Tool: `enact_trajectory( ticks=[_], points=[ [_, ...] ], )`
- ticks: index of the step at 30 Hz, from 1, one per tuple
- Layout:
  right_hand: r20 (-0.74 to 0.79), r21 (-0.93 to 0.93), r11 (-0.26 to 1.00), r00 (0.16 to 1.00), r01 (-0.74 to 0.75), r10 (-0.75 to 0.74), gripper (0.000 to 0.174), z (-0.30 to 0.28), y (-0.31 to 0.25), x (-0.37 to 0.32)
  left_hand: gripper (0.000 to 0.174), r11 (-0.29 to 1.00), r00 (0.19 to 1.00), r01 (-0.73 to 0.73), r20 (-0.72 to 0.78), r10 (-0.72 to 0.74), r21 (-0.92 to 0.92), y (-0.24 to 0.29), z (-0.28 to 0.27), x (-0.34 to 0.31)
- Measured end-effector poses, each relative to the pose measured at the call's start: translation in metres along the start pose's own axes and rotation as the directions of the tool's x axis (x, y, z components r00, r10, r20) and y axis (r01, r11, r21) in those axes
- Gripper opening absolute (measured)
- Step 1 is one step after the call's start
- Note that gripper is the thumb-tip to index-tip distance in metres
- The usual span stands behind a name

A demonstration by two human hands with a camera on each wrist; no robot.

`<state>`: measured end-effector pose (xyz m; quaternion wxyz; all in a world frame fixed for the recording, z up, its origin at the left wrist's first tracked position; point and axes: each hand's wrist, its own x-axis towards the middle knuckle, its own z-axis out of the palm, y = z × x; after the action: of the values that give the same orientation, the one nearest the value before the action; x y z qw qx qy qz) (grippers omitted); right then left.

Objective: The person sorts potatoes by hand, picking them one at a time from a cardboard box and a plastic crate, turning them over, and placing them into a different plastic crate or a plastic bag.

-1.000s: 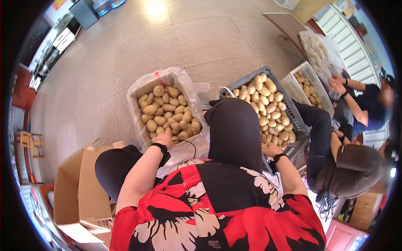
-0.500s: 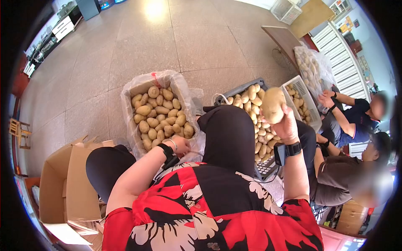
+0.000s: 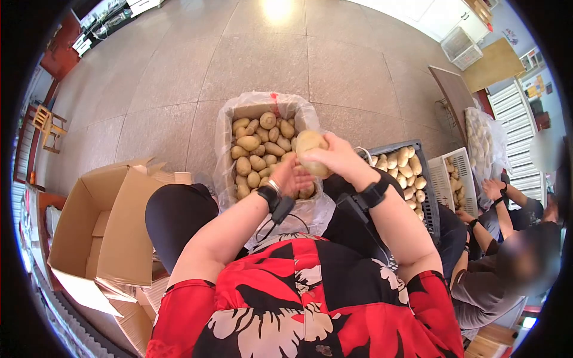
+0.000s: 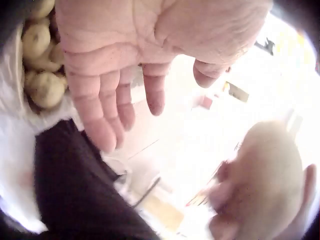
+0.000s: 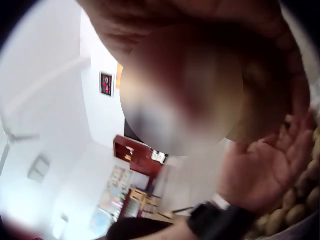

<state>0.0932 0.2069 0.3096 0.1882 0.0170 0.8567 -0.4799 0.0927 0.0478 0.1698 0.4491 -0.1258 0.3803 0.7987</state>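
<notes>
A large pale potato [image 3: 311, 142] is gripped in my right hand [image 3: 341, 160], above the right side of the lined box [image 3: 225, 134] of potatoes. In the left wrist view the same potato [image 4: 270, 175] shows at lower right with fingertips along its side. My left hand [image 3: 291, 178] is beside it, over the near part of the box. Its palm [image 4: 150, 30] is bare and the fingers extend, apart from the potato. The right wrist view has the potato partly blurred, with the left hand [image 5: 262, 170] below it.
A dark crate [image 3: 433, 185] of potatoes stands right of my knee, with a white crate [image 3: 440, 179] beyond it. Two people sit at the right near a bag of potatoes [image 3: 479, 137]. Open cardboard boxes [image 3: 128, 227] stand at the left.
My right hand first reached into the dark crate, lifted a potato, then carried it left over the lined box. My left hand left the box's near edge, drew back, then turned palm up near the potato.
</notes>
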Motion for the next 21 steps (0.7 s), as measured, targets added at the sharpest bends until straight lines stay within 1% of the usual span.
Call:
enact_trajectory(
  ticks=[1,2,3,4,5,6,7,8,9,10,11,12,13,14,15,16,17,18,19,20,21],
  points=[
    [0.008,0.004,1.000,1.000,-0.007,0.007,0.064,0.008,-0.002,0.001,0.056,0.981,0.984,-0.026,0.166,0.059,-0.194,0.016,0.011,-0.013],
    [0.008,-0.259,0.966,1.000,-0.005,0.007,0.063,0.015,-0.007,-0.002,0.056,0.980,0.986,-0.020,0.159,0.053,-0.200,0.025,0.017,-0.020],
    [0.011,-0.504,0.864,1.000,-0.001,0.007,0.063,0.022,-0.007,-0.006,0.058,0.968,0.969,0.004,0.240,0.057,-0.249,0.032,0.023,-0.025],
    [0.019,-0.503,0.864,1.000,-0.004,0.015,0.063,0.027,-0.001,-0.007,0.061,0.955,0.945,0.029,0.319,0.070,-0.296,0.034,0.024,-0.025],
    [-0.005,-0.532,0.845,0.998,0.045,-0.056,0.059,0.032,0.007,-0.009,0.054,0.968,0.965,-0.029,0.245,0.093,-0.250,0.022,0.020,-0.012],
    [-0.027,-0.562,0.822,0.991,0.091,-0.129,0.055,0.035,0.011,-0.010,0.054,0.966,0.966,-0.025,0.242,0.089,-0.256,0.012,0.017,-0.005],
    [0.011,-0.605,0.792,0.995,0.083,-0.096,0.050,0.035,0.011,-0.009,0.051,0.969,0.980,-0.022,0.185,0.069,-0.245,0.003,0.013,0.001],
    [0.016,-0.604,0.793,0.996,0.083,-0.092,0.050,0.034,0.011,-0.010,0.048,0.972,0.991,-0.019,0.127,0.050,-0.234,-0.004,0.010,0.005],
    [0.087,-0.622,0.772,0.991,0.131,-0.098,0.045,0.034,0.012,-0.010,0.044,0.956,0.993,-0.013,0.111,0.048,-0.294,-0.007,0.007,0.004],
    [0.160,-0.635,0.751,0.982,0.183,-0.104,0.041,0.034,0.012,-0.011,0.044,0.954,0.994,-0.011,0.105,0.044,-0.298,-0.011,-0.003,0.010],
    [0.166,-0.631,0.753,0.981,0.186,-0.103,0.041,0.035,0.008,-0.014,0.047,0.947,0.995,0.031,0.095,0.000,-0.321,-0.019,-0.018,0.018],
    [0.212,-0.625,0.750,0.971,0.219,-0.107,0.038,0.036,0.001,-0.017,0.051,0.936,0.995,0.072,0.084,-0.046,-0.344,-0.020,-0.026,0.021],
    [0.258,-0.617,0.746,0.960,0.252,-0.111,0.036,0.038,-0.004,-0.020,0.051,0.935,0.996,0.072,0.076,-0.049,-0.347,-0.022,-0.034,0.023],
    [0.264,-0.611,0.750,0.958,0.255,-0.111,0.036,0.039,-0.007,-0.021,0.049,0.911,0.997,0.074,0.019,-0.073,-0.406,-0.020,-0.039,0.024],
    [0.321,-0.588,0.748,0.938,0.306,-0.132,0.035,0.040,-0.009,-0.022,0.047,0.884,0.994,0.072,-0.035,-0.099,-0.462,-0.017,-0.044,0.025],
    [0.374,-0.564,0.745,0.915,0.355,-0.153,0.035,0.041,-0.008,-0.023,0.047,0.884,0.994,0.072,-0.040,-0.102,-0.461,-0.017,-0.058,0.035],
    [0.387,-0.551,0.732,0.900,0.400,-0.200,0.035,0.043,-0.005,-0.025,0.048,0.903,0.995,0.016,-0.085,-0.058,-0.428,-0.021,-0.081,0.052],
    [0.385,-0.550,0.734,0.901,0.399,-0.201,0.035,0.042,-0.005,-0.027,0.050,0.919,0.992,-0.038,-0.126,-0.012,-0.391,-0.014,-0.087,0.058],
    [0.388,-0.537,0.735,0.895,0.414,-0.220,0.034,0.041,-0.008,-0.028,0.052,0.935,0.975,-0.089,-0.220,0.012,-0.343,-0.009,-0.092,0.063],
    [0.390,-0.526,0.735,0.889,0.428,-0.240,0.034,0.039,-0.009,-0.029,0.052,0.936,0.975,-0.088,-0.221,0.011,-0.341,-0.002,-0.091,0.068],
    [0.383,-0.530,0.724,0.886,0.441,-0.260,0.035,0.038,-0.008,-0.029,0.053,0.929,0.968,-0.125,-0.249,0.037,-0.347,0.006,-0.089,0.074]
  ],
)
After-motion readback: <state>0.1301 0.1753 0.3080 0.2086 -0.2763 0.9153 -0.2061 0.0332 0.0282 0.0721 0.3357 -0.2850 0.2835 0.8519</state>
